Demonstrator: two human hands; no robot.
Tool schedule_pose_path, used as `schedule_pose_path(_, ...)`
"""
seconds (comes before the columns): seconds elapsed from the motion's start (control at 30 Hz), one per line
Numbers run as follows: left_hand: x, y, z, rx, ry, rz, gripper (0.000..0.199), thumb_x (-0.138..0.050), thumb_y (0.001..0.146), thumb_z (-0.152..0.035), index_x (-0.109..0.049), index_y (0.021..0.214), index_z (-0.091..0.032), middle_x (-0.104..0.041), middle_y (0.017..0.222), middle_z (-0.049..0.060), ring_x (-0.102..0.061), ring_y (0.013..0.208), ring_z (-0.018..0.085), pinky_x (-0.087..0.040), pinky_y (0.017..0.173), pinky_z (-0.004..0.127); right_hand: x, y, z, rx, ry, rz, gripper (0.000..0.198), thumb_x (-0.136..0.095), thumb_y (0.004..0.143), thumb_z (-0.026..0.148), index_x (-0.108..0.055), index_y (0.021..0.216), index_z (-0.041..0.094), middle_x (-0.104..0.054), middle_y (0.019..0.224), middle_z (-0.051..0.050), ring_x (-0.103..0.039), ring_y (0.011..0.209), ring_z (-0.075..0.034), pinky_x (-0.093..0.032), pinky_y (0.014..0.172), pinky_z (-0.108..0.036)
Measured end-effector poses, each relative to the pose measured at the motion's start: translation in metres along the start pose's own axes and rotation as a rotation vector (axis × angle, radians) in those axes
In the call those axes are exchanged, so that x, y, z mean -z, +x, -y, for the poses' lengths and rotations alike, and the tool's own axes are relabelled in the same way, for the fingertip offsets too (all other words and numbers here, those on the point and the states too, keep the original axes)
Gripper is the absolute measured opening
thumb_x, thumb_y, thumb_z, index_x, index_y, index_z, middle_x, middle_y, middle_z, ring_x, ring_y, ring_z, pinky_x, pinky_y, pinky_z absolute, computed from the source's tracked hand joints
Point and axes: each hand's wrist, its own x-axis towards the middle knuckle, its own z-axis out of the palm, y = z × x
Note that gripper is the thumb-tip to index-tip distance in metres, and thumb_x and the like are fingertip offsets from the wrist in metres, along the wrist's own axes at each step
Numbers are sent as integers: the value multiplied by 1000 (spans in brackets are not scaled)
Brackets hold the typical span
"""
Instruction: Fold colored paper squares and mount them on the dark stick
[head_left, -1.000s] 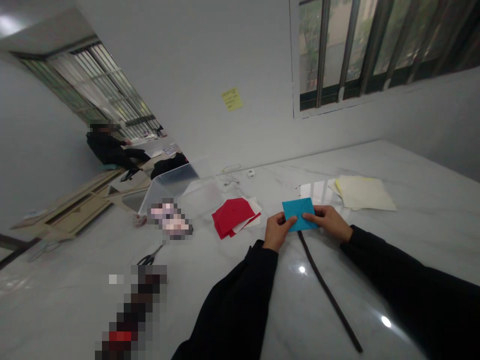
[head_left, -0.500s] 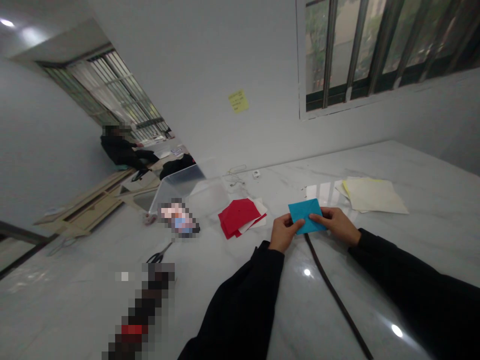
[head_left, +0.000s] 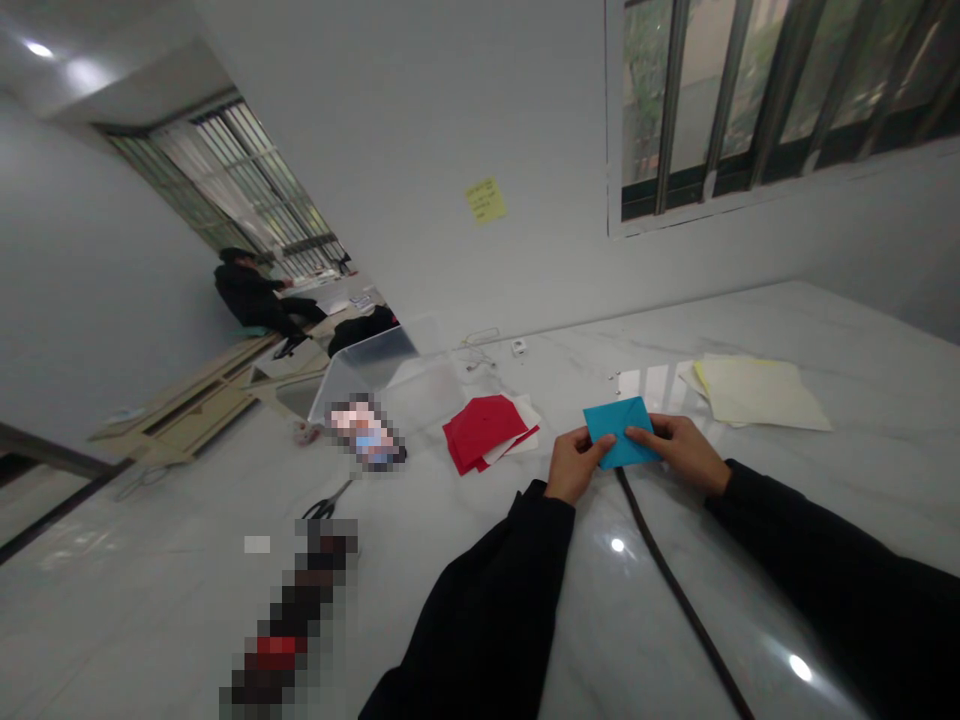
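A small blue paper envelope (head_left: 619, 425) is held up over the white marbled table (head_left: 465, 560). My left hand (head_left: 576, 465) pinches its lower left side, thumb on the face turned toward me. On the right edge my right hand (head_left: 681, 450) grips it the same way, thumb pressed near the middle. The fingers behind the paper are mostly hidden. To the left of my hands lie red envelopes (head_left: 486, 430) in a loose pile with some white paper (head_left: 527, 415). Cream and yellow sheets (head_left: 765, 392) are stacked beyond my right hand.
Scissors (head_left: 324, 508) lie at the left, near a blurred-out phone-shaped object (head_left: 367, 432) and a clear plastic bin (head_left: 375, 375). A dark cord (head_left: 675, 590) runs toward me under the envelope. A yellow note (head_left: 486, 201) sticks to the wall. Another person (head_left: 259, 295) sits far left.
The whole view has shifted slightly, so things appear a little further right. Both hands keep the same hold on the blue envelope.
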Motion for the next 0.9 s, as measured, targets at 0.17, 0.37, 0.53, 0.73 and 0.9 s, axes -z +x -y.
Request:
schedule_pose_path(0.17,0,-1,-1,-3,26,-22,45,-79,68,-48,-76,94,-11,-76,90,10,-68,80,24,-53,79,37,-3,-1,-2,10,23,17,51,-68,77,62,-74,99,17,-77,94,-7,-71,85,-29,-57,78,-41)
schedule_pose_path(0.37,-2,-1,-2,-4,35,-55,43,-79,67,-47,-75,90,-11,-75,87,10,-67,76,23,-53,77,37,-6,-1,-6,29,20,2,51,-69,76,62,-74,97,16,-76,91,-8,-70,85,-30,-57,78,-42)
schedule_pose_path(0.53,-1,1,-2,-8,22,-71,40,-80,67,-46,-75,87,-12,-75,85,10,-66,74,22,-52,74,35,-7,0,-3,23,25,-3,49,-68,77,61,-73,99,17,-75,92,-8,-68,82,-25,-56,73,-37)
schedule_pose_path(0.73,4,8,-2,-16,-87,-198,37,-80,65,-43,-75,84,-12,-75,84,7,-66,77,20,-51,77,32,12,16,-10,87,-20,-301,52,-53,86,62,-65,112,18,-68,103,-9,-63,83,-19,-51,63,-28)
schedule_pose_path(0.9,7,10,-9,67,-398,-289,34,-82,64,-35,-72,88,-13,-74,86,6,-66,77,17,-52,77,30,29,37,-30,123,-266,-409,45,-60,82,52,-66,109,17,-70,97,-10,-65,87,-22,-53,73,-33)
